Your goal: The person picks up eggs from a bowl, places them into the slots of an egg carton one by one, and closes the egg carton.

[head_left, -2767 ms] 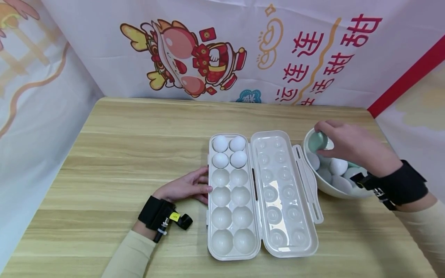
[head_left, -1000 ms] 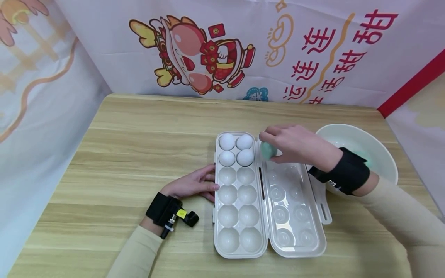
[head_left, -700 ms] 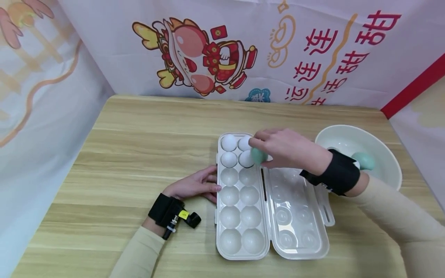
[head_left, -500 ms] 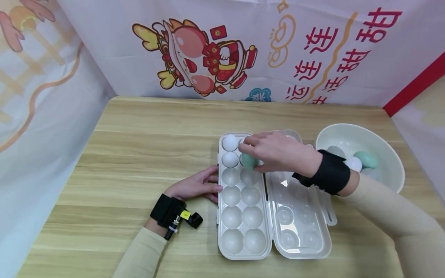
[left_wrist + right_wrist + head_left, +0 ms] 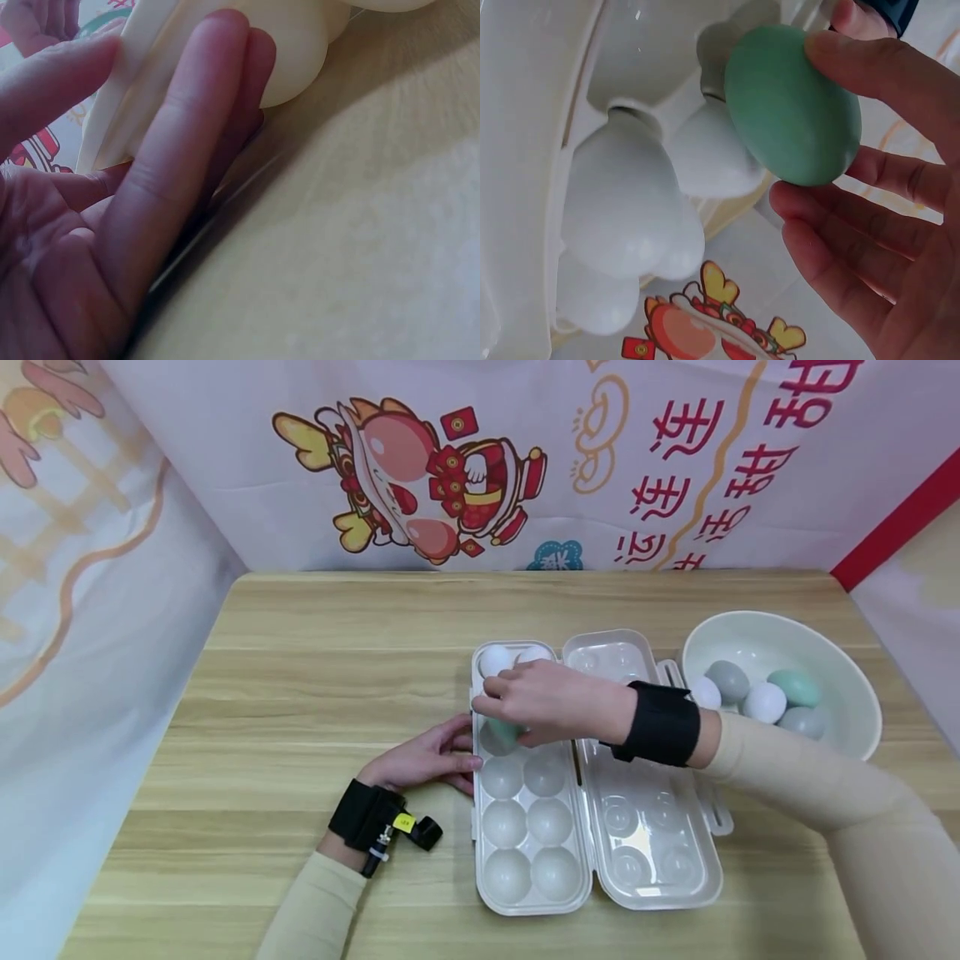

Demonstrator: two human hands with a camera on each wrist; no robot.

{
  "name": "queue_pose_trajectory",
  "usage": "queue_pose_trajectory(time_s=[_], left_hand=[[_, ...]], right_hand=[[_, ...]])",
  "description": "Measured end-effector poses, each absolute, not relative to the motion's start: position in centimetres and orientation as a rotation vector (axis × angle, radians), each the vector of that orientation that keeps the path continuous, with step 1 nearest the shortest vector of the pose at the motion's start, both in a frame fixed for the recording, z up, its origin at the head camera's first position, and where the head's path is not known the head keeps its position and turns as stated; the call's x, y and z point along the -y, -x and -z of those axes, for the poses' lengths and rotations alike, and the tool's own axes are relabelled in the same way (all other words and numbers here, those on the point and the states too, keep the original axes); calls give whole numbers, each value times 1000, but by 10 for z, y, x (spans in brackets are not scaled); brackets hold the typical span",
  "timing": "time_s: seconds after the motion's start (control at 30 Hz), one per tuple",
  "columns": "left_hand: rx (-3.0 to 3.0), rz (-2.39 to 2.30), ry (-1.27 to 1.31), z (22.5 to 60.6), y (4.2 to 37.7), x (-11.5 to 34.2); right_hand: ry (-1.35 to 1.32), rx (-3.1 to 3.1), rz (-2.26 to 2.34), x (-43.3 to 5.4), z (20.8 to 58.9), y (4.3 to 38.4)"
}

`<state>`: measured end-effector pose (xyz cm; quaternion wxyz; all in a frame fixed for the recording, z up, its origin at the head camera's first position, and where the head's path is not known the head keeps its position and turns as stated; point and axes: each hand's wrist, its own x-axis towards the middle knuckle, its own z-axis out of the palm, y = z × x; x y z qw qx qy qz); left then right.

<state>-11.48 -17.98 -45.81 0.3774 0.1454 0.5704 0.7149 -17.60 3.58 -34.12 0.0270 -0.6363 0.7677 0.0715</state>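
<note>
In the head view, a white egg box (image 5: 531,852) lies unfolded, with white eggs (image 5: 496,661) in its far cups. My right hand (image 5: 551,700) pinches a green egg (image 5: 793,105) between thumb and fingers over the left cup of the third row. The right wrist view shows this egg above the box, beside the white ones. At the box's left side, my left hand (image 5: 420,762) holds the edge: the thumb rests on the rim and the fingers (image 5: 172,150) lie against the outer side below it. My right hand partly hides the second and third rows.
Right of the box, a cream bowl (image 5: 862,718) holds several white, grey and green eggs. The clear-looking lid (image 5: 652,843) lies flat beside the cups, with a handle (image 5: 718,810) at its right edge. A printed cloth (image 5: 225,460) hangs behind the wooden table (image 5: 337,635).
My right hand has carried the green egg from the bowl leftward across the lid to the left column of cups. My left hand keeps its place on the box edge.
</note>
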Motion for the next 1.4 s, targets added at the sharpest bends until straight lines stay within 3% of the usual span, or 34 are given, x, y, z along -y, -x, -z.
queue_pose_trajectory(time_s=[0.6, 1.4], left_hand=[[-1465, -1836, -401, 462, 115, 172], [-1479, -1837, -408, 462, 115, 176]], right_hand=[[1998, -2470, -199, -31, 370, 165], [1889, -2488, -251, -52, 350, 169]])
